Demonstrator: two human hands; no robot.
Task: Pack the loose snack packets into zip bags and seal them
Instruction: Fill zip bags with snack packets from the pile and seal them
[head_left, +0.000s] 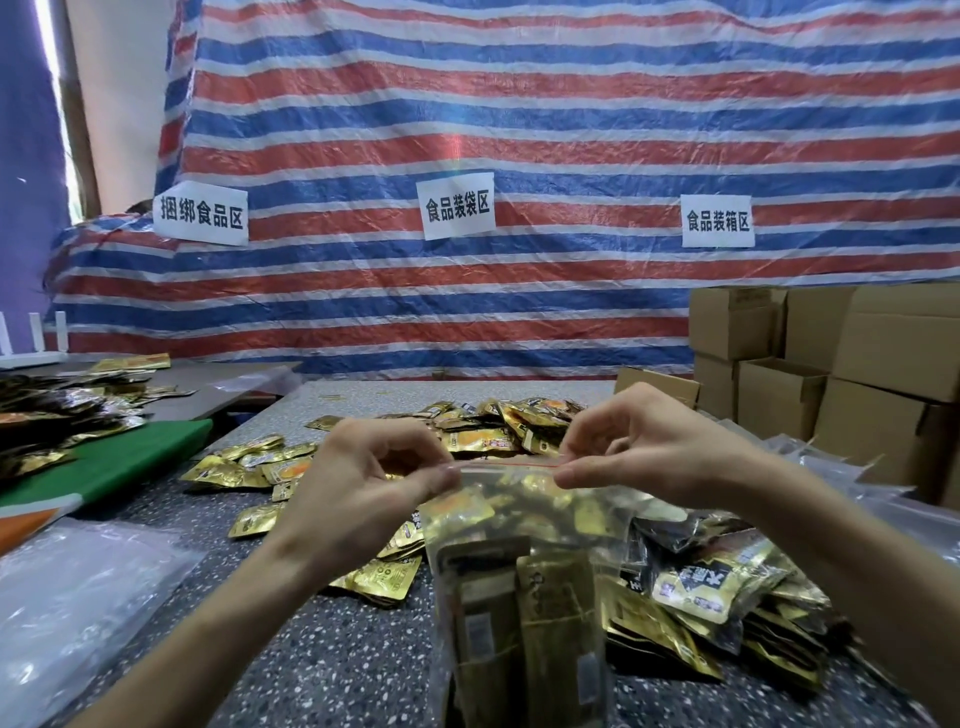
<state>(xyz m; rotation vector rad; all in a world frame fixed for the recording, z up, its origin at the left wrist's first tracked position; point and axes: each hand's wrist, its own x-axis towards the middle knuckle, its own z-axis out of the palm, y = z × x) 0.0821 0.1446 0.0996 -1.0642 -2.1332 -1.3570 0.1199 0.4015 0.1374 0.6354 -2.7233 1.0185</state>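
Note:
A clear zip bag (524, 582) filled with gold and black snack packets stands upright in front of me, its red-lined zip strip at the top. My left hand (363, 483) pinches the left end of the strip between thumb and fingers. My right hand (639, 447) pinches the strip's right end. Loose gold packets (483, 436) lie scattered on the speckled table (322, 654) behind and left of the bag. A heap of gold-and-black packets (722, 592) lies to the bag's right.
Empty clear bags (67, 613) lie at the left front, more (831, 467) at the right. A green board (119, 457) and another packet pile (57, 410) sit at the left. Cardboard boxes (841, 353) stack at the right, and a striped tarp with paper signs hangs behind.

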